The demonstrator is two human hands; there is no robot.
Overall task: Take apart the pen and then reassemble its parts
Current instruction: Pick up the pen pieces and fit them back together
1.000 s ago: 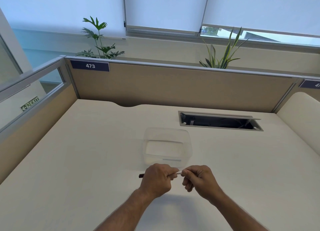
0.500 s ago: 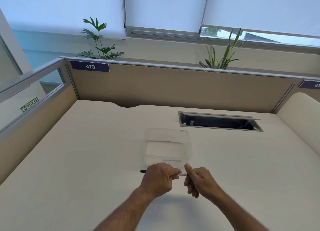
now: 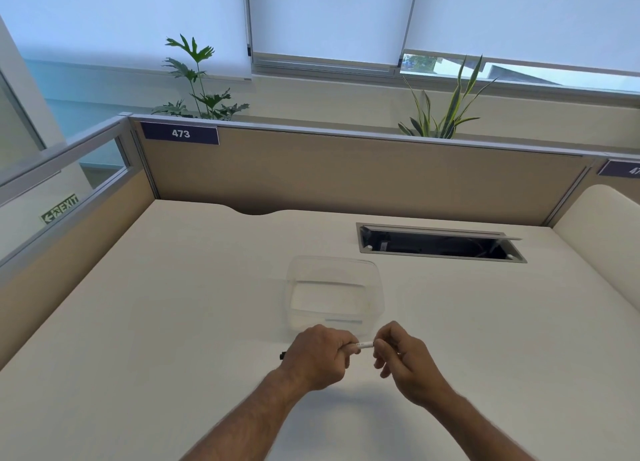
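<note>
A slim white pen (image 3: 363, 345) lies crosswise between my two hands, just above the cream desk. My left hand (image 3: 317, 358) is wrapped around its left part, and a dark end (image 3: 282, 355) pokes out past the fist. My right hand (image 3: 403, 360) pinches the pen's right end with thumb and fingertips. Only a short white stretch shows between the hands; the rest is hidden in my fingers.
A clear plastic container (image 3: 334, 296) stands on the desk right behind my hands. Farther back right is an open cable slot (image 3: 440, 244). Beige partition walls (image 3: 346, 173) close the desk at the back and left.
My right hand shifted slightly right and its fingers regripped the pen's end, so a little more white barrel shows between the hands. The left hand barely moved.
</note>
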